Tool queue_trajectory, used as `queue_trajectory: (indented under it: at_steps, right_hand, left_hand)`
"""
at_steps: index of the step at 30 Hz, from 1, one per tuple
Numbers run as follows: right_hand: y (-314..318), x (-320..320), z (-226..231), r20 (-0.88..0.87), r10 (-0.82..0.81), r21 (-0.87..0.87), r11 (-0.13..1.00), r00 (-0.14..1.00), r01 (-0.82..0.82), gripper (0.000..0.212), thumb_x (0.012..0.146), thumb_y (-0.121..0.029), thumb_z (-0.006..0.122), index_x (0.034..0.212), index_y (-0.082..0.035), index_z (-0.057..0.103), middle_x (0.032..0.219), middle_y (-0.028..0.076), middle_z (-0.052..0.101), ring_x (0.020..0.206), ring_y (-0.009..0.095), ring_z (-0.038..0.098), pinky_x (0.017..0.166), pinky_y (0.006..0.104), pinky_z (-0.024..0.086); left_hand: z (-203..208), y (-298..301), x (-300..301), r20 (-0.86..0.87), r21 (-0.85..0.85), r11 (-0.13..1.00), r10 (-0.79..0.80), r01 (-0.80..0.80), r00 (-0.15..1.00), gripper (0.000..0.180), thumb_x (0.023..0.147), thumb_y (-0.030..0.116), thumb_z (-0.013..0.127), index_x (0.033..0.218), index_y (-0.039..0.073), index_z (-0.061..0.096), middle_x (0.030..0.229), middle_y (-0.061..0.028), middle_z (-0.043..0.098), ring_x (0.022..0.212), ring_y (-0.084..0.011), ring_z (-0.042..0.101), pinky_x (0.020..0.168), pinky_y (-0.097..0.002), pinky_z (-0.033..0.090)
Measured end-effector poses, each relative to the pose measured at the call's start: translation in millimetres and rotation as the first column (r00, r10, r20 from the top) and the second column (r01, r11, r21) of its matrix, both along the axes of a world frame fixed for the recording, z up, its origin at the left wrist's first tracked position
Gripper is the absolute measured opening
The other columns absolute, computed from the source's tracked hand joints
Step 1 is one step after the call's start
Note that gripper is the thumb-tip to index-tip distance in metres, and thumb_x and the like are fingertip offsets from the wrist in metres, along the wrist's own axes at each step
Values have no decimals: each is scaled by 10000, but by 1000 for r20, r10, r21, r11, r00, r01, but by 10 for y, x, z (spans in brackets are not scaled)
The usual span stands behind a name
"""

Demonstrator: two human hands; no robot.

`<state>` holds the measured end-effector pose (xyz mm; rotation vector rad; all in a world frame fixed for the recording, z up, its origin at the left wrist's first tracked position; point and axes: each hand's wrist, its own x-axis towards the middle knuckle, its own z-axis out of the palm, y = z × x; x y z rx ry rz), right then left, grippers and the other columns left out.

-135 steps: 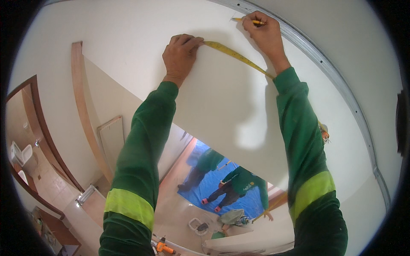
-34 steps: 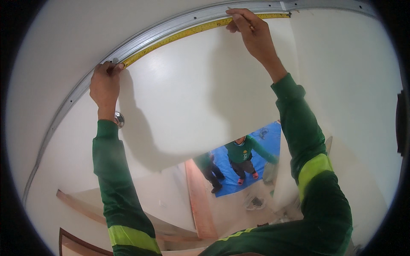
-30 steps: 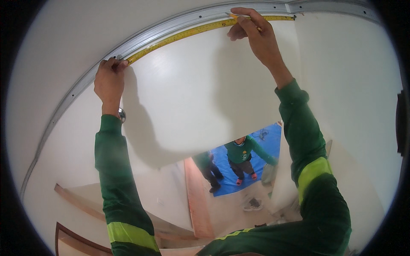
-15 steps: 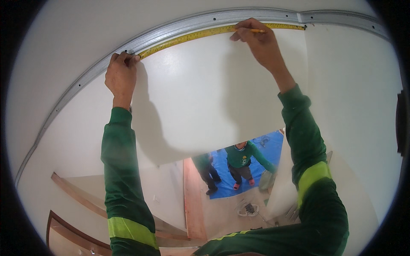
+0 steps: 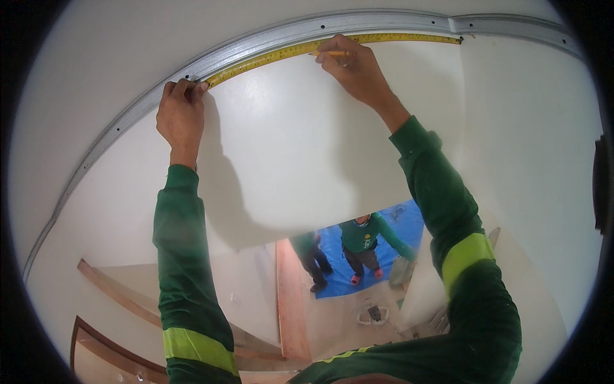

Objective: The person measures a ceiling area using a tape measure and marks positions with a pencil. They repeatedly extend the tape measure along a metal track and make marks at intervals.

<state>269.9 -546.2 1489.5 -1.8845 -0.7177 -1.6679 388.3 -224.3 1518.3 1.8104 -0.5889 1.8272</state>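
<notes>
A yellow tape measure [image 5: 268,57] is stretched along the top of the white wall, just under a metal channel [image 5: 268,40]. Its far end sits near the corner on the right. At its left end, my left hand [image 5: 180,121] is closed with the blade pinched in the fingers; the tape's case is not visible. My right hand [image 5: 352,67] is closed around a yellow pencil [image 5: 338,54], whose tip points left, close to the lower edge of the blade. The fingertips of that hand are right at the tape.
Below the wall's lower edge, two people stand on a blue tarp [image 5: 339,281], one in a green shirt [image 5: 359,235]. A wooden post [image 5: 292,301] rises beside them. Coiled cable [image 5: 373,315] lies on the floor. A second metal channel [image 5: 511,31] continues right of the corner.
My right hand has moved left along the tape with the pencil, which now lies lower against the wall. My left hand stays at the tape's left end.
</notes>
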Motion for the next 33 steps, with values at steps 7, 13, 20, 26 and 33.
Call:
queue_trajectory:
  at_steps: [7, 13, 20, 26, 33]
  right_hand:
    - [-22, 166, 6, 61, -7, -33, 999, 998, 9, 154, 1026, -163, 682, 1049, -12, 671, 995, 120, 746, 887, 152, 725, 846, 302, 612]
    - [-26, 202, -12, 7, 16, 3, 1000, 1000, -16, 102, 1026, -128, 664, 1064, -34, 672, 1042, 96, 750, 1005, 178, 728, 955, 316, 588]
    - [-10, 238, -27, 3, -17, 8, 1000, 1000, 17, 90, 1038, -128, 654, 1095, -64, 683, 1079, 88, 768, 1066, 204, 739, 1008, 320, 583]
    - [-22, 291, -10, 110, -63, -5, 998, 992, 64, 175, 1054, -199, 660, 1057, -29, 703, 1037, 113, 766, 981, 194, 770, 936, 316, 630]
    - [-92, 232, 27, -43, 77, -42, 996, 996, -79, 88, 1035, -124, 684, 1024, -39, 665, 959, 58, 667, 821, 158, 603, 739, 306, 524]
  left_hand:
    - [4, 25, 61, -38, 15, 1000, 27, -26, 999, 310, 961, 446, 749, 966, 136, 769, 961, -45, 708, 821, -311, 725, 700, -457, 568]
    - [-13, -9, 76, 13, -12, 999, 53, -53, 999, 246, 946, 385, 773, 928, 140, 769, 925, -16, 696, 772, -280, 708, 654, -426, 559]
    - [-31, -2, 141, 17, -12, 999, 51, -51, 999, 256, 957, 402, 760, 929, 148, 767, 928, -13, 695, 784, -283, 712, 655, -437, 560]
    - [-16, 5, 147, 28, 0, 998, 65, -65, 997, 261, 961, 412, 752, 936, 153, 774, 933, -15, 699, 791, -289, 716, 669, -441, 562]
    - [-11, 4, 138, 10, -13, 996, 91, -91, 996, 264, 953, 423, 760, 958, 161, 792, 941, -16, 704, 808, -283, 720, 685, -437, 567]
